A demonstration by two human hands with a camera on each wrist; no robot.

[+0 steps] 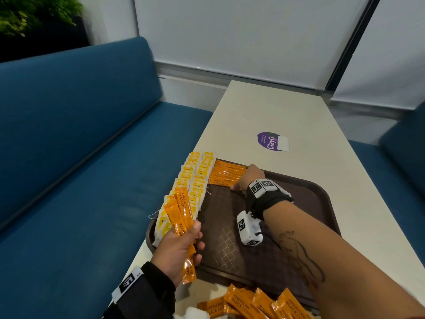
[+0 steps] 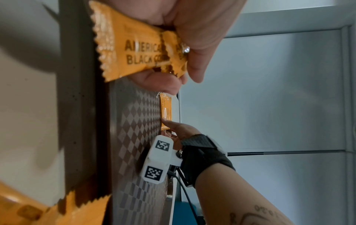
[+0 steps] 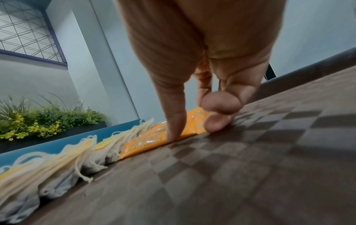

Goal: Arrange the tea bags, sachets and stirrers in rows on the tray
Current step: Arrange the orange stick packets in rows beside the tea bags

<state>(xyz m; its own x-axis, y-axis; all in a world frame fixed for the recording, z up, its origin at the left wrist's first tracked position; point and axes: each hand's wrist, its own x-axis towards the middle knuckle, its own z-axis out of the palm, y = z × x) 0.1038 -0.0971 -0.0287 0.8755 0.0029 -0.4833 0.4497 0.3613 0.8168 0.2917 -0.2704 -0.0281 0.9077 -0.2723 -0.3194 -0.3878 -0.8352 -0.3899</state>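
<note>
Roughly midway, I judge: tea bags (image 1: 193,187) line the tray (image 1: 322,194) at its left; the right hand (image 1: 249,178), fingers straight, presses the sachet row (image 1: 226,174). The left hand (image 1: 177,252) clutches spare sachets (image 1: 180,212); loose sachets (image 1: 248,305) wait on the desk (image 1: 299,116); no stirrers visible.

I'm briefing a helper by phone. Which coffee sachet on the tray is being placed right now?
On the brown tray, find the orange sachet row at its far left corner. The nearest sachet is under the right hand; its "American Black Coffee" print is uncovered.
</note>
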